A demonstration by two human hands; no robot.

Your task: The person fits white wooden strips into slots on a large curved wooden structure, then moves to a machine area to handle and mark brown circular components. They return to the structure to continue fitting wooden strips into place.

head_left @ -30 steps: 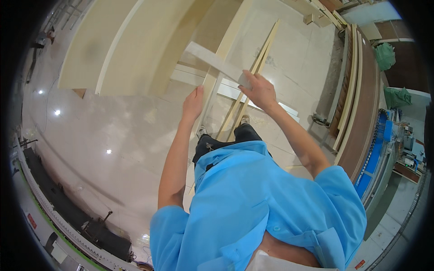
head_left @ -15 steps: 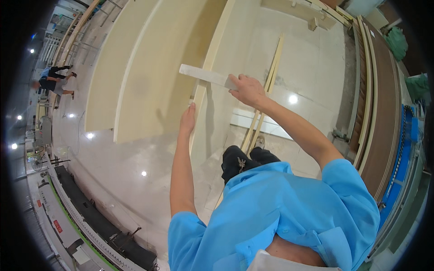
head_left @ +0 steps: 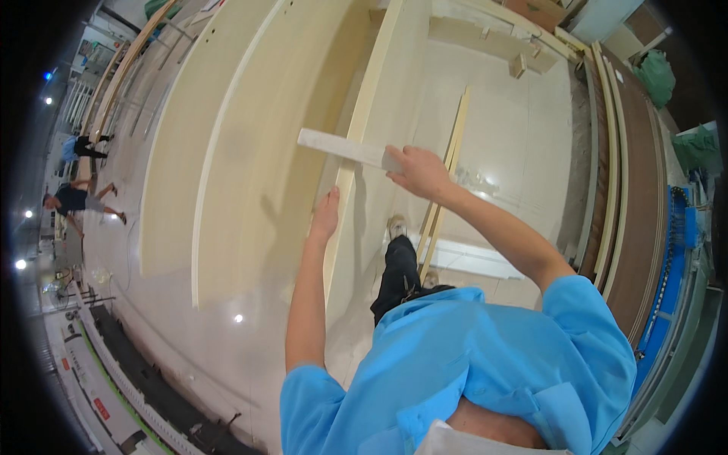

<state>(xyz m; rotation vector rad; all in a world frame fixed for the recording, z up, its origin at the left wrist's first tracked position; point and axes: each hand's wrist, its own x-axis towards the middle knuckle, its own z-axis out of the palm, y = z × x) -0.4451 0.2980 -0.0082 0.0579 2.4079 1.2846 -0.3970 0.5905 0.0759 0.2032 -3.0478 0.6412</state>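
Note:
My right hand (head_left: 425, 173) is closed round one end of a pale whitish flat bar (head_left: 326, 142). The bar lies across the narrow upper edge of a long cream panel (head_left: 350, 182) standing on edge, and its free end juts out past the left side. Just nearer to me, my left hand (head_left: 326, 215) grips that same panel near its edge; its fingers are partly hidden. Further left, another wide cream panel (head_left: 250, 159) stands alongside.
Thin cream strips (head_left: 455, 144) lie on the shiny floor to the right. Stacked brown boards (head_left: 637, 174) line the right side. A long machine (head_left: 98, 379) occupies the lower left. Two people (head_left: 76, 201) walk at the far left.
The view has shifted forward along the panel, and one of my feet has stepped ahead. Both hands keep their holds, with the bar still across the edge. A second person shows at far left.

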